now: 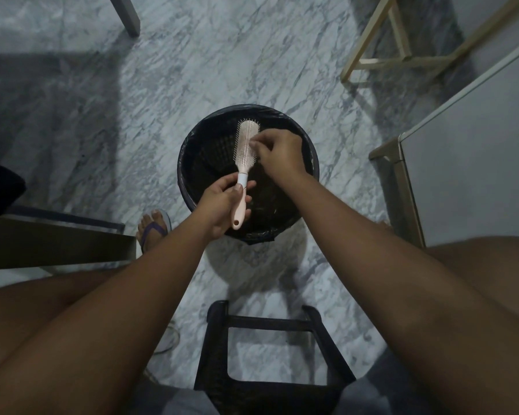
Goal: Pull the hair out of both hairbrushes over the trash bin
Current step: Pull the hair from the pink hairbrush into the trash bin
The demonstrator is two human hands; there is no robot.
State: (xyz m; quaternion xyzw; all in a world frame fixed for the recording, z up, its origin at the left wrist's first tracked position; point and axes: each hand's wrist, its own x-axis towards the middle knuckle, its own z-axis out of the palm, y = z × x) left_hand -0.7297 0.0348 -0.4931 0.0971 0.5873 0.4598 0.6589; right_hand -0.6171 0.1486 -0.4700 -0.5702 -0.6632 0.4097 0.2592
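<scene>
Left hand (222, 202) gripped the pink hairbrush (245, 163) by its stiff handle over the black trash bin (307, 151); right hand (277, 154) pinched at the bristles. The brush looked light, and the hair soft, best taken near the bristle roots.

The one camera sits on the person's head and looks forward and steeply down, so both bare forearms enter from the bottom corners and reach to the left hand (220, 203) and the right hand (280, 154) near the middle. It is a wide-angle view, close to the thighs at the lower edge, with the trash bin (184, 163) central and the marble floor (192, 70) stretching away towards the top.
</scene>
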